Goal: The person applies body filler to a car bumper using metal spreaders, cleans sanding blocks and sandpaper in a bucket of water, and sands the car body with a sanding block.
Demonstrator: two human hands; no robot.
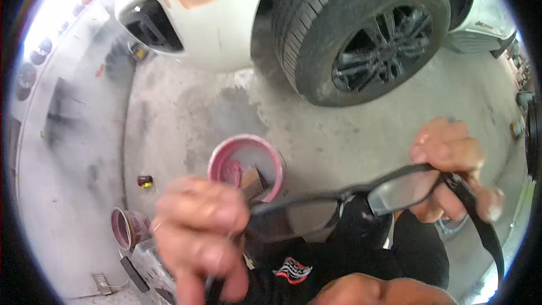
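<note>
My left hand (pixel 200 223) and right hand (pixel 451 152), well apart, each grip an end of the glasses (pixel 349 195), lower middle of the frame; unfolding them looks done, with neither end let go yet

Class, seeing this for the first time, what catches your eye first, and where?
Probably the black-framed glasses, held between the left hand and right hand low in the view. Then the large wheel of the white vehicle at the top, and the pink bucket on the floor just left of centre.
</note>
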